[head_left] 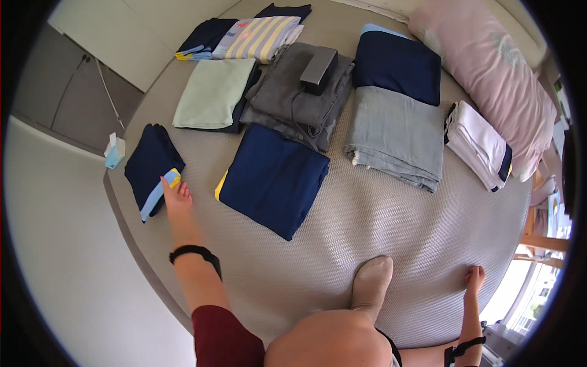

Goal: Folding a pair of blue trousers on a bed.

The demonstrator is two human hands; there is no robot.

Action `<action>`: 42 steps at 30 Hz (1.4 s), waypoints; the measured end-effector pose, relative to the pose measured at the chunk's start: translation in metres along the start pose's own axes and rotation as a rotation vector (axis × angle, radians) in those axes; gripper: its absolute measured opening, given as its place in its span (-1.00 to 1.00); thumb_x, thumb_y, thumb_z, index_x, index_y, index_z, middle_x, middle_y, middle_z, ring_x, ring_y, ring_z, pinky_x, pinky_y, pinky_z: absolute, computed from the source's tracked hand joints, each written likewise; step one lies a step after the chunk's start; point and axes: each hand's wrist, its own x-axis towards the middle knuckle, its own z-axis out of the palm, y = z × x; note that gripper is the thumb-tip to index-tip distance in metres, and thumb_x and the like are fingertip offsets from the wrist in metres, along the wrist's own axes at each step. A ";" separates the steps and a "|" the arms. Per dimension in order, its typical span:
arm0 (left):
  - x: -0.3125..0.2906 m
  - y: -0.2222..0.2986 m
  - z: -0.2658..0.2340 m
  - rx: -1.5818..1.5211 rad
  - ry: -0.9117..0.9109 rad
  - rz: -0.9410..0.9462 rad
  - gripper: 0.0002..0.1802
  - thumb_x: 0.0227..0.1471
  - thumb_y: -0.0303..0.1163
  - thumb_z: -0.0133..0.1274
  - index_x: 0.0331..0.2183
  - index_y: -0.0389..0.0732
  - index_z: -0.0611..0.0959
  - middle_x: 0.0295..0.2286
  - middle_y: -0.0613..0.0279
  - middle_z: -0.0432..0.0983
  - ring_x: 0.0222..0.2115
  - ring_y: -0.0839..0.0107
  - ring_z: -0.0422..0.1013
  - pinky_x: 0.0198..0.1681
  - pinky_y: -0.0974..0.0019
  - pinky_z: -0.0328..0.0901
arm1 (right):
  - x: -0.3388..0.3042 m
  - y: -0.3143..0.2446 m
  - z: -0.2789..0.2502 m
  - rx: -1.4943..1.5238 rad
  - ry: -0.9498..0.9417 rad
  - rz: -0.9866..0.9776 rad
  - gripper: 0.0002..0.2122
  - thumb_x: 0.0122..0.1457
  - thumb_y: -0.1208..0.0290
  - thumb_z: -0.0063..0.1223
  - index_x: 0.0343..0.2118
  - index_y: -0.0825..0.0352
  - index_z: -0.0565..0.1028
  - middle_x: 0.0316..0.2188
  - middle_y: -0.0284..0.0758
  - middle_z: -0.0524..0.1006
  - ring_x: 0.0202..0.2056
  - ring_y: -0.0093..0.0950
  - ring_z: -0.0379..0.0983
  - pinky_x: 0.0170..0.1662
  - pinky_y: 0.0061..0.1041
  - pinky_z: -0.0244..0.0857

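My left hand [177, 194] reaches to the left side of the mattress. Its fingers are apart, and one lies against the light blue and yellow edge of a folded navy garment [153, 156]. To its right is a larger folded navy garment [275, 177] with a yellow strip at its left side. Far off to the right, my right hand [475, 278] rests on the mattress with its fingers curled in and nothing visible in them.
On the mattress [244, 275] are a pale green folded cloth [214, 92], dark grey clothes [287, 79] under a dark box [319, 70] with a cord, a striped garment [257, 38], grey folded fabric [397, 134], white clothes [478, 144] and a pink pillow [483, 73]. My socked foot [372, 281] is in front.
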 end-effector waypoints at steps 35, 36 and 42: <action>-0.505 -0.287 0.134 0.864 -2.790 0.199 -0.73 -0.07 -0.32 -0.01 -0.60 -0.35 0.49 -0.21 -0.07 0.48 -0.29 0.09 0.44 -0.30 0.22 0.33 | -0.116 -0.093 0.002 1.234 -0.825 0.660 -0.37 0.14 -0.13 -0.20 0.04 0.39 0.30 -0.02 -0.17 0.40 -0.04 -0.28 0.38 0.08 -0.30 0.23; -0.510 -0.291 0.137 1.023 -2.625 0.253 -0.68 -0.01 -0.27 -0.02 -0.61 -0.32 0.47 -0.29 -0.03 0.50 -0.35 0.10 0.45 -0.34 0.22 0.32 | -0.119 -0.093 -0.005 1.080 -0.777 0.611 -0.36 0.14 -0.14 -0.20 0.04 0.39 0.30 -0.03 -0.17 0.41 -0.05 -0.27 0.38 0.06 -0.30 0.24; -0.517 -0.314 0.145 0.983 -2.010 0.289 -0.56 0.10 -0.12 -0.09 -0.56 -0.32 0.50 -0.68 0.10 0.46 -0.61 0.16 0.43 -0.46 0.20 0.31 | -0.157 -0.140 -0.018 0.541 -0.942 -0.170 -0.56 0.33 0.26 -0.54 0.05 0.51 0.25 0.14 -0.09 0.20 0.17 -0.38 0.08 0.24 -0.46 -0.17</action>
